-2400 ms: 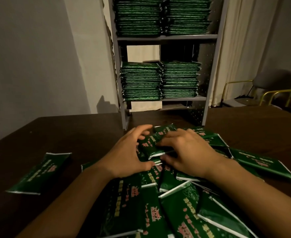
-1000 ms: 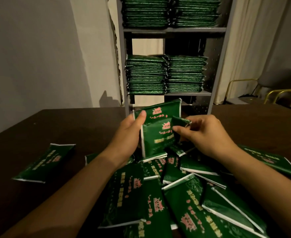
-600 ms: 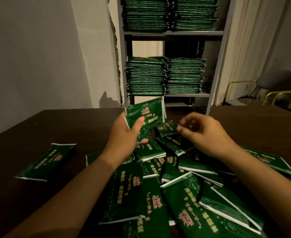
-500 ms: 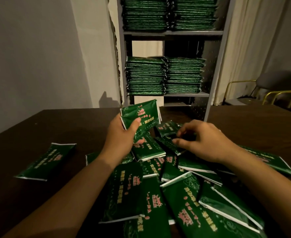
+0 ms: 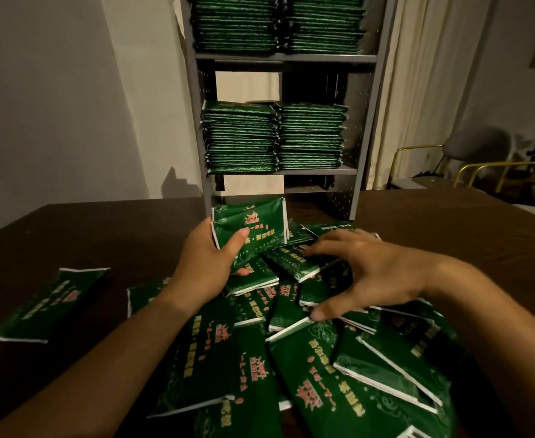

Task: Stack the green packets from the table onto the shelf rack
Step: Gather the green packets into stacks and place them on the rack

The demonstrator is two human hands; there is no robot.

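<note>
Gripping 1 green packet (image 5: pixel 249 227) upright in my left hand (image 5: pixel 204 268), thumb across its face, above the table pile (image 5: pixel 307 358). My right hand (image 5: pixel 370 275) spreads loose fingers over the heap, thumb touching 1 packet's edge.

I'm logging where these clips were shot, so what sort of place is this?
Probably a small stockroom or packing room. A grey metal shelf rack holds neat stacks of green packets, more packets lie loose on a dark table, and a chair stands by a curtain.
</note>
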